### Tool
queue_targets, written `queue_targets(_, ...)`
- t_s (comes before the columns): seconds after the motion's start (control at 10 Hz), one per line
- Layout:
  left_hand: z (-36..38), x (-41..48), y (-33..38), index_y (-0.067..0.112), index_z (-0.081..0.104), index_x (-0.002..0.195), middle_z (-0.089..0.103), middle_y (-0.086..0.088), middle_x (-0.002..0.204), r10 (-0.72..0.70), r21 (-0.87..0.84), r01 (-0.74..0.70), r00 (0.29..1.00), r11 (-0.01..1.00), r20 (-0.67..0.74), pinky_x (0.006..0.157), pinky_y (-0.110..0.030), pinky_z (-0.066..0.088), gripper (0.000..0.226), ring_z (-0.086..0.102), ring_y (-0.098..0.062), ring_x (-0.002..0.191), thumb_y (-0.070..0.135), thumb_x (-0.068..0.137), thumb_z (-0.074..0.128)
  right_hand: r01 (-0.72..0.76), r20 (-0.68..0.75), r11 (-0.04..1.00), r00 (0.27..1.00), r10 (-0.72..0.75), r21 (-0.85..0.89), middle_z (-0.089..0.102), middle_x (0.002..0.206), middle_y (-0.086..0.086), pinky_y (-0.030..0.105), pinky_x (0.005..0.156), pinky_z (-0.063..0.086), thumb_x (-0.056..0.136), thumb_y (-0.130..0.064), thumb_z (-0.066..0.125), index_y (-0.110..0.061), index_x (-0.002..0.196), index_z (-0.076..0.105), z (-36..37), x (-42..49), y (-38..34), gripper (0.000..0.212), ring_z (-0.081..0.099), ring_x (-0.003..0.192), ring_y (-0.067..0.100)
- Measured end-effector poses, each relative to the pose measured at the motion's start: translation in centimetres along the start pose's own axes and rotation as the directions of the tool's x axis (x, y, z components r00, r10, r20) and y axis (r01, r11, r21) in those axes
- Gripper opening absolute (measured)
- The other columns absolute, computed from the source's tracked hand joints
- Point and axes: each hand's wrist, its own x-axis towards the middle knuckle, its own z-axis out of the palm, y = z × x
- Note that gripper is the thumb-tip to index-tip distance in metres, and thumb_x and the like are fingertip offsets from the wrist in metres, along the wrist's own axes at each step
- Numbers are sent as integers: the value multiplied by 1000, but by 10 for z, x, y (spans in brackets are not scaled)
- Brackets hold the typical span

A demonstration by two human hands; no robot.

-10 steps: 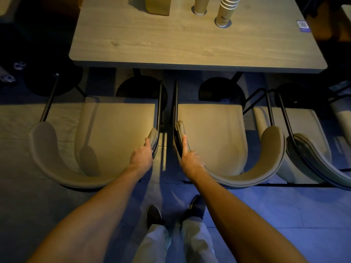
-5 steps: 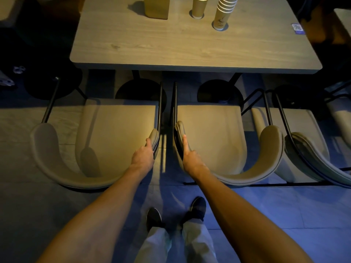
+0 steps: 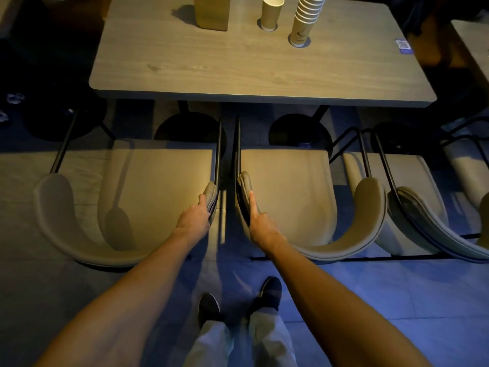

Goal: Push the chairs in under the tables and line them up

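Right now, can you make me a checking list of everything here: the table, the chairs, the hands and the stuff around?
Surface: wooden table, chairs not yet under it.
Job's things: left chair and right chair side by side, narrow gap between; seat fronts short of the table edge.
Clutter: single paper cup, stack of cups, tan box, blue sticker.
Hands: left hand grips the left chair's armrest; right hand on the right chair's armrest.
Cables: nothing seen.
Surroundings: more chairs at right, tiled floor, dim light.

Dim room, bluish tiled floor [image 3: 397,300], warm light overhead.
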Motion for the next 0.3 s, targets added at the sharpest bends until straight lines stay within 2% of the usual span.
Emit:
queue_targets(0.1, -10, -6, -2, 18, 37, 131, 62, -3, 88, 29, 30, -29, 999, 999, 29, 60, -34, 54, 34, 61, -17, 72, 33, 102, 48, 51, 99, 999, 994, -50, 2, 62, 116, 24, 48, 89, 57, 99, -19, 56, -28, 156, -24, -22, -6, -5, 98, 68, 95, 33)
queue_targets(0.2, -31, -12, -4, 14, 53, 120, 63, -3, 89, 60, 109, -62, 998, 992, 24, 71, -39, 55, 34, 63, -20, 78, 41, 102, 44, 101, 208, 994, 972, -107, 41, 54, 132, 19, 46, 98, 52, 91, -12, 65, -24, 161, 0, -54, -12, -6, 97, 60, 115, 35)
queue_targets(0.3, -75, -11, 15, 17, 63, 102, 63, 0, 82, 51, -79, -53, 998, 995, -32, 68, -36, 52, 32, 61, -16, 75, 43, 102, 44, 128, 162, 962, 972, -169, 240, 56, 136, 13, 39, 101, 50, 92, -19, 63, -11, 146, 46, -102, -17, -21, 57, 57, 122, 30)
